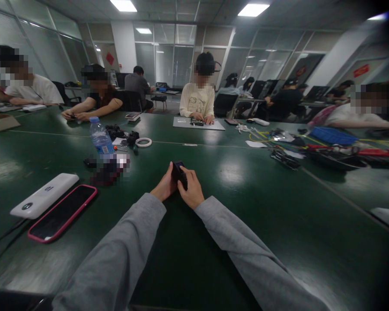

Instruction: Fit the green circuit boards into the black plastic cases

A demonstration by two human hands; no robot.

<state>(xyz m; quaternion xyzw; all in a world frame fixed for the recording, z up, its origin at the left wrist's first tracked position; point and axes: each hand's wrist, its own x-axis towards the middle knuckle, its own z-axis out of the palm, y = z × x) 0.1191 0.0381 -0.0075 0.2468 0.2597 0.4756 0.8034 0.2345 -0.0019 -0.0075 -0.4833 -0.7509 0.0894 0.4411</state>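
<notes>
The person's left hand [164,186] and right hand [190,189] are pressed together around a small black box [178,172]. Both hands pinch it from the sides, with fingers curled on it. The small black box sits between the hands, just above the green bench [233,224], straight in front of the person. It stands up tall, its long side going up and away from the person. Which way its front points cannot be told, since the fingers hide much of it.

A water bottle [100,136] stands upright further back on the left. It has a blue cap, and how much water is in it cannot be told. A blue tray [332,135] lies far off to the right; what is in it cannot be seen.

A phone in a pink case [62,212] lies flat near the left sleeve, and a white power bank [44,195] lies just beside it. A white ring of tape [143,142] lies near the bottle. Other people sit around the bench.
</notes>
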